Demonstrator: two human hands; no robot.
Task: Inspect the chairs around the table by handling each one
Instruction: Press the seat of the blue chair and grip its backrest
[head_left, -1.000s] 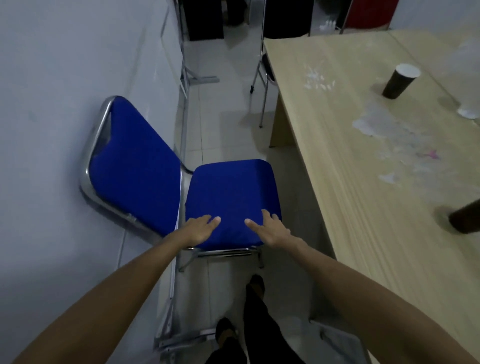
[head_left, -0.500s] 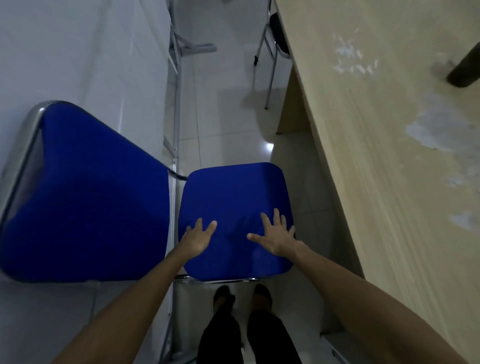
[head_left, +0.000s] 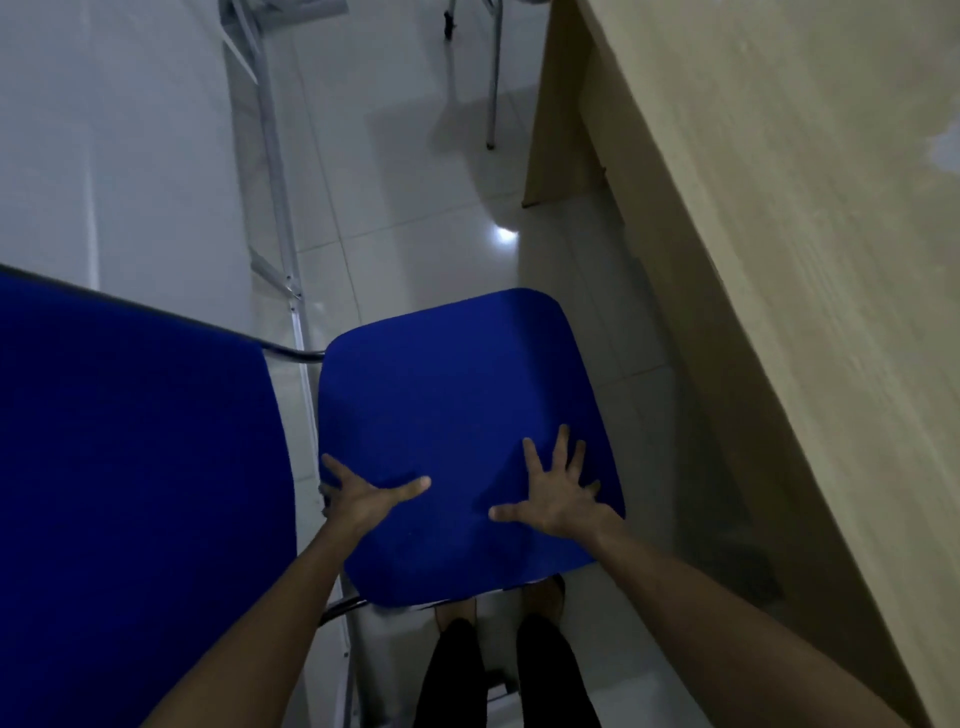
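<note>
Closest in, the person's two legs in dark trousers (head_left: 498, 670) stand at the near edge of the blue chair seat (head_left: 457, 395), bare forearms reaching down over it. The left hand (head_left: 363, 493) lies flat at the seat's left edge, fingers (head_left: 410, 486) spread apart and gripping nothing, the thumb pointing toward the middle. The right hand (head_left: 556, 499) presses palm-down near the seat's right front corner, fingers (head_left: 561, 447) fanned wide, likewise clamped on nothing. The seat is a rounded square pad of matte blue fabric; its blue backrest (head_left: 135, 467) fills the lower left, edged with a thin chrome tube (head_left: 291, 354). Glossy pale floor tiles (head_left: 405, 208) catch a small bright glare. To the right runs the light woodgrain tabletop (head_left: 805, 234), its panel leg beyond. Farther off, the thin metal legs of another chair (head_left: 492, 78) stand on the tiles. Compared with half a second ago, both hands have splayed wider and the view has tipped further down, closer over the seat.
</note>
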